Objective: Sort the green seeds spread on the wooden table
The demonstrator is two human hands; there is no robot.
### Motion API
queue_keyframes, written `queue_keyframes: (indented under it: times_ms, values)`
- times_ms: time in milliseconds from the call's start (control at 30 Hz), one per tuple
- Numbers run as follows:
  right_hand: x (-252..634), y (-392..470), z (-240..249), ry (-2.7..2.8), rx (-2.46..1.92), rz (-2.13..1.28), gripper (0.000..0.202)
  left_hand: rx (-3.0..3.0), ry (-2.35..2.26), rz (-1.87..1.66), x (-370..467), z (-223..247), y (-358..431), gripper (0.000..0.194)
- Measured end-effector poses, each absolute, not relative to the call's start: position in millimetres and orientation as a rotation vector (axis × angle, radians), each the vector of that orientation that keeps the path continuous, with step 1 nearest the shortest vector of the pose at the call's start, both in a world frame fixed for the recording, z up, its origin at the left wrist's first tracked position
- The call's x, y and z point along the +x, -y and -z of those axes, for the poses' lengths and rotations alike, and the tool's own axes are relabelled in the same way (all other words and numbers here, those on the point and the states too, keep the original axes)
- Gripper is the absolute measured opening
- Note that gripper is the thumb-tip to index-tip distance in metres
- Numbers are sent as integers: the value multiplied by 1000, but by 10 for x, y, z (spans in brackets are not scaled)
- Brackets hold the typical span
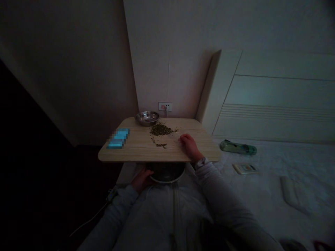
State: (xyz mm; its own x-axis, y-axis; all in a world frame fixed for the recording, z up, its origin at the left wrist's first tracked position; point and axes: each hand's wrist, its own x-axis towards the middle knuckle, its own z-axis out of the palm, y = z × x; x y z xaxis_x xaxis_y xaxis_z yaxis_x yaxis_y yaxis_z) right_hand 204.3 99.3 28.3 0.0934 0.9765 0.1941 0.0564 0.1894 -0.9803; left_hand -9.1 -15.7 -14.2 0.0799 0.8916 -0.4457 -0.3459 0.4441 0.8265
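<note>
A pile of small dark green grains, like mung beans (160, 129), lies on the wooden tabletop (136, 153), with a short row of them nearer the front. My right hand (188, 144) rests on the board to the right of the pile, its fingers closed and pinched together; what they hold, if anything, is too small to make out. Below the front edge, a dark metal bowl (167, 177) sits at my lap, partly hidden by the board. My left hand (142, 178) grips the left side of its rim.
A shallow steel bowl (147, 119) stands at the back left of the board, and a blurred-out phone-like screen (118, 138) lies left. On the bed are a green bottle (238, 147), a phone (245, 169) and a pale flat item (293, 193). A socket (165, 106) is on the wall.
</note>
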Motion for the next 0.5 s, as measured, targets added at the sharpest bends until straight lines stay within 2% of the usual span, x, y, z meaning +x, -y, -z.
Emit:
queue_keyframes:
  times_ms: [500]
  values:
    - [1967,-922,-258,1575,-1270,-803,12,594,-1164,-1012,-82,96,160,22]
